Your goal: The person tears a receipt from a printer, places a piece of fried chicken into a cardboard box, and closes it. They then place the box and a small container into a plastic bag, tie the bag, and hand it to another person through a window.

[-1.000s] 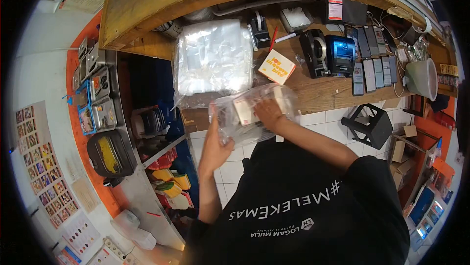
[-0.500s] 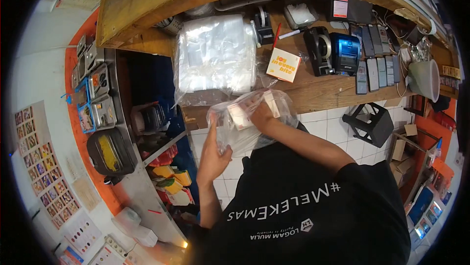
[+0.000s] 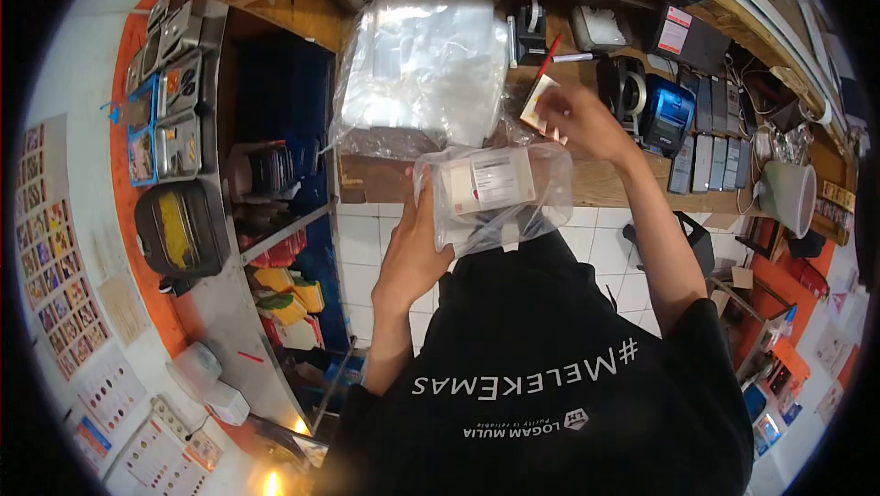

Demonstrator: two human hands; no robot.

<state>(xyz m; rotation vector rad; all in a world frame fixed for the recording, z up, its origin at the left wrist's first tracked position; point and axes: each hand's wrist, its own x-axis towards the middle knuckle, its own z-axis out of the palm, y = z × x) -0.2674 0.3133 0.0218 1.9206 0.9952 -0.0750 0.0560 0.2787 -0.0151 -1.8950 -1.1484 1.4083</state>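
The clear plastic bag [image 3: 541,207], a white labelled box [image 3: 500,180] inside it, is gripped at its edge by the left hand [image 3: 417,248], fingers wrapped shut on the film, and is held just right of that hand. Further out, a small orange-and-white carton [image 3: 536,104] is pinched tilted in the closed fingers of the right hand [image 3: 582,122]. Left of that hand a stack of plastic bags [image 3: 422,65] is seen, a tape dispenser [image 3: 623,83] and blue label printer [image 3: 667,113] just right of it.

boxes [image 3: 495,180] in bag [image 3: 543,214] | bag stack [image 3: 417,65] on counter [image 3: 605,186] behind it | small box [image 3: 536,104] right of stack
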